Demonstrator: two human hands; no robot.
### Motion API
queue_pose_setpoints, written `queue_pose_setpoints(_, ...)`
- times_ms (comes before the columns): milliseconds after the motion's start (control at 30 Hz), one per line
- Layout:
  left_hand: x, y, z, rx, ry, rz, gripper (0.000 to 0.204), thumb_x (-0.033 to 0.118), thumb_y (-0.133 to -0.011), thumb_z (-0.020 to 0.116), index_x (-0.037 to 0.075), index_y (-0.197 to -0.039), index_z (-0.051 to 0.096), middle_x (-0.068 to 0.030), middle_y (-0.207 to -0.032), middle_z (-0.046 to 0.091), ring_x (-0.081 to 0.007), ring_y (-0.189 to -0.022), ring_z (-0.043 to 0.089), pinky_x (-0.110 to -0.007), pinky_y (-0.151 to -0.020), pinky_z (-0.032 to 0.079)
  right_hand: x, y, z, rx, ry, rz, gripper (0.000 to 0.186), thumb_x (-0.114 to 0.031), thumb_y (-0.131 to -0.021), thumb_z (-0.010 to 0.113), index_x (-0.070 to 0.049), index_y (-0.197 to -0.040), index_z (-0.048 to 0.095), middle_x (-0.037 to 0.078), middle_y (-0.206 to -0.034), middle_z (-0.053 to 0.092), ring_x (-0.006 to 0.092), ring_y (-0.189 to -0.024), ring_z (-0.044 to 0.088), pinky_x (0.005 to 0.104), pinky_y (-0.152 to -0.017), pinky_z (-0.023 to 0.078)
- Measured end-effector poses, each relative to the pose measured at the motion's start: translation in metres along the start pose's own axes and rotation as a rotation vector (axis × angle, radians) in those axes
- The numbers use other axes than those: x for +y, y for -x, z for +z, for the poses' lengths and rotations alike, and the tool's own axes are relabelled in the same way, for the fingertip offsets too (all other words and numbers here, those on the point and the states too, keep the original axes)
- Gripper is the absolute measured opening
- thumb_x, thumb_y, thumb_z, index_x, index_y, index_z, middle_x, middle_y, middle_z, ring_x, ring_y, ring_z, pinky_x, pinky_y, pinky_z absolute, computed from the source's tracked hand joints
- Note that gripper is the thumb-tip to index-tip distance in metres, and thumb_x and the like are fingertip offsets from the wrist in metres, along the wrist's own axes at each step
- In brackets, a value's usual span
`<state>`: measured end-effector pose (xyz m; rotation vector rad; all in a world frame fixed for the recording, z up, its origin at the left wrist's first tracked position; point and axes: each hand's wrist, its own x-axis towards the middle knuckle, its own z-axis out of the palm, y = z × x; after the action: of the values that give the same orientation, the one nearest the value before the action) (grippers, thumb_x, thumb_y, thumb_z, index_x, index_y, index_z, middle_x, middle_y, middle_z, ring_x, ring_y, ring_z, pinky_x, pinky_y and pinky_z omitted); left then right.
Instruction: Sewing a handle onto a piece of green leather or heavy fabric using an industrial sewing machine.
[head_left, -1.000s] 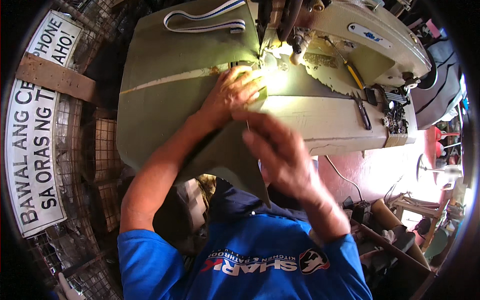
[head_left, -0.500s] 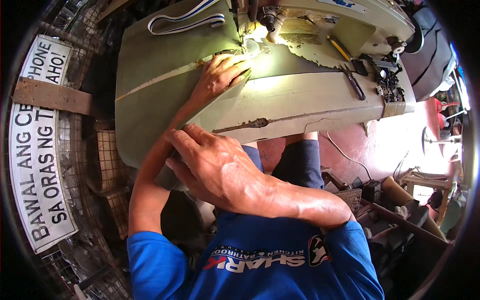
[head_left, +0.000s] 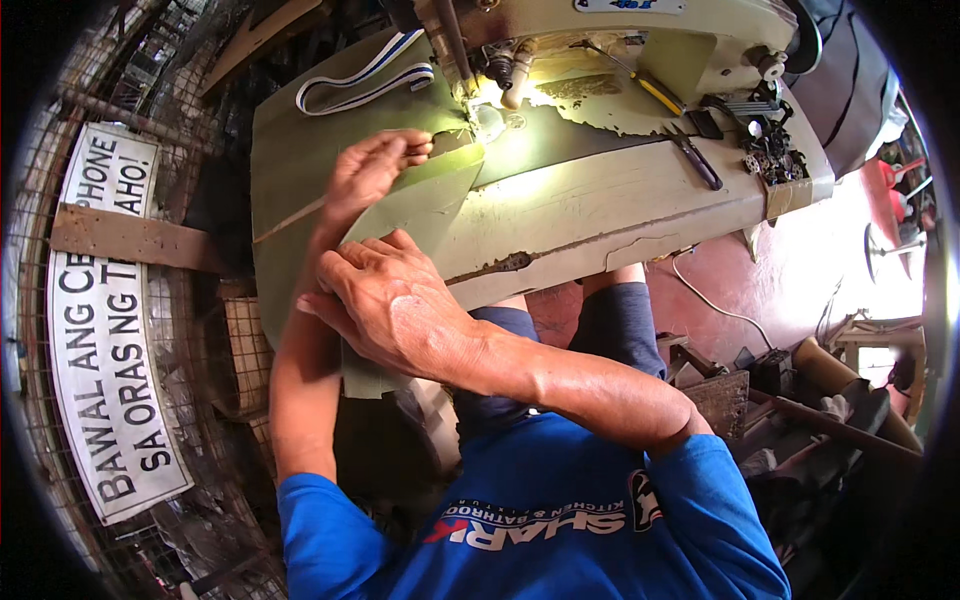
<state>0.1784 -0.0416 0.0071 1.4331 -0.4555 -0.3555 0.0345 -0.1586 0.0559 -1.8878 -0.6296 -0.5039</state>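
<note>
Head view: your left grip point(head_left: 368, 172) is loosely curled near the sewing machine's point(head_left: 550, 24) lit stitching area, beside the green-grey fabric panel point(head_left: 425, 203); whether it pinches anything cannot be told. Your right grip point(head_left: 395, 302) bends over the panel's near part, contact hidden. The panel rises from the worktop point(head_left: 600, 197) between both.

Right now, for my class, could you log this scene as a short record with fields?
Left hand: fingers curled, near the lit needle area; any hold unclear
Right hand: crossing the left forearm, grip on green sheet
Sheet shape: bent, reaching toward the needle area
Sewing machine: far side
Strap: white with blue stripes, looped, left of needle area
Tools: yellow-handled screwdriver, dark-handled pliers, right of needle area
</note>
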Motion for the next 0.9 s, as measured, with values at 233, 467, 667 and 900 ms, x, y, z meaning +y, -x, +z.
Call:
queue_pose_setpoints(233,0.075,-0.006,0.021,-0.279,-0.680,-0.406,0.027,0.012,-0.093,0.064,-0.003,-0.116,0.062,-0.0052,-0.106,0.065,-0.0086,-0.093,0.058,-0.024,-0.085,0.048,0.017,-0.009,0.026,-0.090,0.033,-0.028,0.029,-0.033,-0.092,0.062,-0.004,-0.092,0.058,0.012,-0.081,0.061,0.0291,-0.084,0.062,0.0414,-0.077,0.043)
queue_pose_setpoints(467,0.052,0.008,0.003,-0.220,-0.863,-0.441,0.024,0.002,-0.091,0.063,-0.006,-0.113,0.063,0.0030,-0.094,0.062,-0.0025,-0.083,0.052,-0.021,-0.074,0.045,0.048,0.020,-0.005,-0.275,-0.097,-0.276,0.038,-0.027,-0.087,0.068,-0.007,-0.118,0.060,0.012,-0.097,0.061,0.0307,-0.093,0.061,0.0424,-0.089,0.046)
queue_pose_setpoints(667,0.066,0.027,0.010,-0.103,-0.762,-0.477,0.027,0.000,-0.093,0.057,-0.002,-0.119,0.062,0.0022,-0.093,0.061,-0.0043,-0.085,0.051,-0.022,-0.081,0.044,0.122,-0.009,-0.056,-0.122,0.132,-0.159,0.045,-0.005,-0.077,0.072,-0.008,-0.120,0.059,0.012,-0.106,0.060,0.0331,-0.096,0.061,0.0403,-0.085,0.051)
queue_pose_setpoints(900,0.066,0.038,0.007,-0.014,-0.669,-0.353,0.038,0.001,-0.091,0.059,0.002,-0.128,0.053,-0.0003,-0.095,0.059,-0.0073,-0.089,0.050,-0.025,-0.086,0.042,0.168,-0.054,-0.046,-0.397,-0.051,-0.264,0.043,-0.002,-0.073,0.073,-0.005,-0.115,0.064,0.012,-0.120,0.059,0.0304,-0.111,0.058,0.0398,-0.097,0.047)
